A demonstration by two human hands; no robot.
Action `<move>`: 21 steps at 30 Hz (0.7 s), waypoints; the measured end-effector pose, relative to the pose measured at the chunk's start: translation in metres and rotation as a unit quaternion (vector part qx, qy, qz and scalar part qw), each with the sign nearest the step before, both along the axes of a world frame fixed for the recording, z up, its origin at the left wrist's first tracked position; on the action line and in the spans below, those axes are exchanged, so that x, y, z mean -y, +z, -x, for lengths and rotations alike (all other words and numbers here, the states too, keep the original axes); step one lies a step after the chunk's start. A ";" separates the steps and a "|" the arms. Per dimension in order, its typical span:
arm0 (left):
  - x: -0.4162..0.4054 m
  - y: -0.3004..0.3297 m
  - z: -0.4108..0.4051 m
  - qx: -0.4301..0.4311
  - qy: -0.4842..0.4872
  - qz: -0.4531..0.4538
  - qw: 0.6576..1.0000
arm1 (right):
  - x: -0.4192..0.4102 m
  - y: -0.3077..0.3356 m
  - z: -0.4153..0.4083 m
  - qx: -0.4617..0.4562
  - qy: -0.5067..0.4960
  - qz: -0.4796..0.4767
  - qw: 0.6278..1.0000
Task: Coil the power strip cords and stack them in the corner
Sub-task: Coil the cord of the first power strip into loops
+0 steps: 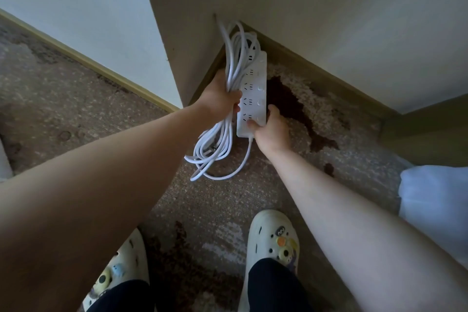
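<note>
**Both hands hold the white strip and its cord at the wall corner**

Fingers of the left hand curl round the middle of a bundle of white round power cord, clenching the loops together. Right hand grasps the near end of a long white plastic power strip, thumb pressed on its top face and the other fingers wrapped under its edge.

Taking the wall corner as landmark: the strip points lengthwise towards it, its far end just short of the corner, its near end towards the person. Its face shows a row of socket holes with a round button beside each. The cord bundle lies just left of the strip, touching it. The upper loops reach up into the corner; the lower loops hang loose below the left hand, away from the corner. One strand runs from the strip's near end in a curve to the lower loops.

Below the corner lies a beige mottled carpet with a dark brown stain just right of the strip. Nearest the person are two cream perforated clogs with coloured charms.
</note>
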State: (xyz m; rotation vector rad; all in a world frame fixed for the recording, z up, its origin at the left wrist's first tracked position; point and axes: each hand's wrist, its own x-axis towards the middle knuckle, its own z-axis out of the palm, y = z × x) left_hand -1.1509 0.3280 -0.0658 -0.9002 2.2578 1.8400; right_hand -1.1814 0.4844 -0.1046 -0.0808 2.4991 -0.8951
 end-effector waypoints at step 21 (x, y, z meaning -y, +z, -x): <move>0.003 -0.023 0.072 0.155 -0.168 0.295 0.928 | 0.016 -0.020 0.014 -0.027 0.004 -0.114 0.993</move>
